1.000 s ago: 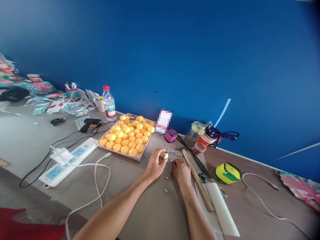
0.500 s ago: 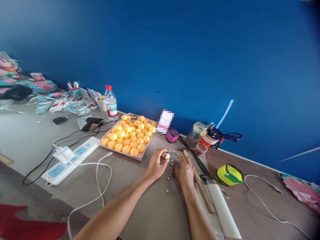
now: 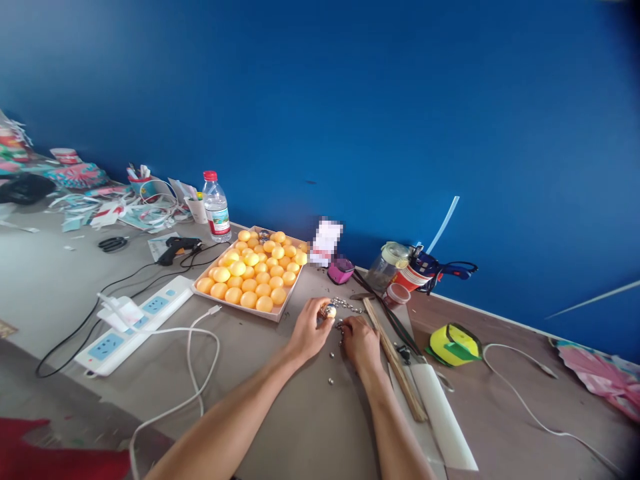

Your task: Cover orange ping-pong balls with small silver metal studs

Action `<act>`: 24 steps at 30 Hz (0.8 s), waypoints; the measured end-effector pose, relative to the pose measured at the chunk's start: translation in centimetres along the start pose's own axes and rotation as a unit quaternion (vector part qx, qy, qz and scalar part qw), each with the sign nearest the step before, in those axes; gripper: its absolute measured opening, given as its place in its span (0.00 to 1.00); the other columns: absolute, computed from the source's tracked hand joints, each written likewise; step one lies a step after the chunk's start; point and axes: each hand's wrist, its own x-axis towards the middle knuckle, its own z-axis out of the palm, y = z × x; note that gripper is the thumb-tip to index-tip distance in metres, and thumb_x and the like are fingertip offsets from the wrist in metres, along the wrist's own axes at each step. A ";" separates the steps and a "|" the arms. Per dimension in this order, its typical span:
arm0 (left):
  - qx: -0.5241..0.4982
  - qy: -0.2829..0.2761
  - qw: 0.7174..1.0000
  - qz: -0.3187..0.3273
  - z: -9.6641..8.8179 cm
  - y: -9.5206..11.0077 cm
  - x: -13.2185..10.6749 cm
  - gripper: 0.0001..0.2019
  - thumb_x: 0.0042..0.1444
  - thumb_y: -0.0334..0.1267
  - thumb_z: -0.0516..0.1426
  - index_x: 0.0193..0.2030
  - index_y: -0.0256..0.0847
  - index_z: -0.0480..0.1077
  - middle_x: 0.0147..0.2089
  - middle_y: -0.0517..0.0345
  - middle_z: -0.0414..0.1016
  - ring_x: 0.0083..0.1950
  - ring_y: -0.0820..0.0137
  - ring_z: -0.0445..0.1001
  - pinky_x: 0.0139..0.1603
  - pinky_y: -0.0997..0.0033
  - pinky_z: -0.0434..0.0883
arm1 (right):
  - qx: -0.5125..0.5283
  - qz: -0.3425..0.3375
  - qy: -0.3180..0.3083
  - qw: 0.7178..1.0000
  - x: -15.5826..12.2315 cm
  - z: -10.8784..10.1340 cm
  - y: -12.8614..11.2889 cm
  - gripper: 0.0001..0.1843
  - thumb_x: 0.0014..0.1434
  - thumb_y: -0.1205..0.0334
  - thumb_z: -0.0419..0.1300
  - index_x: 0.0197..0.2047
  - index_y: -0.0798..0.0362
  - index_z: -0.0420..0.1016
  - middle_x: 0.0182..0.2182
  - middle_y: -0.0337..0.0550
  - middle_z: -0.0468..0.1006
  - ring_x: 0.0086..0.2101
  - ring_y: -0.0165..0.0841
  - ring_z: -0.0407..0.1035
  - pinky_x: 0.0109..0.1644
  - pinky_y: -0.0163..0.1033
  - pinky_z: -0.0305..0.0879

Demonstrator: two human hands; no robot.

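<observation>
My left hand (image 3: 309,331) is closed round a small pale ball with shiny beads stuck on it (image 3: 329,311), held just above the table. My right hand (image 3: 361,342) rests beside it with fingers curled over a scatter of small silver beads (image 3: 349,306); whether it holds one is hidden. A shallow tray (image 3: 239,306) full of several orange ping-pong balls (image 3: 251,272) sits to the left of my hands.
A white power strip (image 3: 134,317) with black and white cables lies at left, near a black glue gun (image 3: 176,246) and a water bottle (image 3: 217,207). Wooden sticks (image 3: 395,361), a white roll (image 3: 444,418), a yellow-green tape measure (image 3: 454,343), cups and a jar sit at right.
The view shifted slightly. My right hand drew a little back from the beads toward me; my left hand still holds the beaded ball in the same place.
</observation>
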 end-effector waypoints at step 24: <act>-0.004 -0.011 1.000 0.007 0.1 0.1 0.0 0.15 0.52 0.28 0.53 0.48 0.41 0.64 0.45 0.53 0.70 0.45 0.67 0.70 0.48 0.65 0.69 | 0.001 -0.075 -0.005 0.997 -0.1 0.0 -1.1 0.09 0.58 0.63 0.53 0.38 0.50 0.74 0.35 0.43 0.75 0.40 0.35 0.68 0.44 0.39 0.52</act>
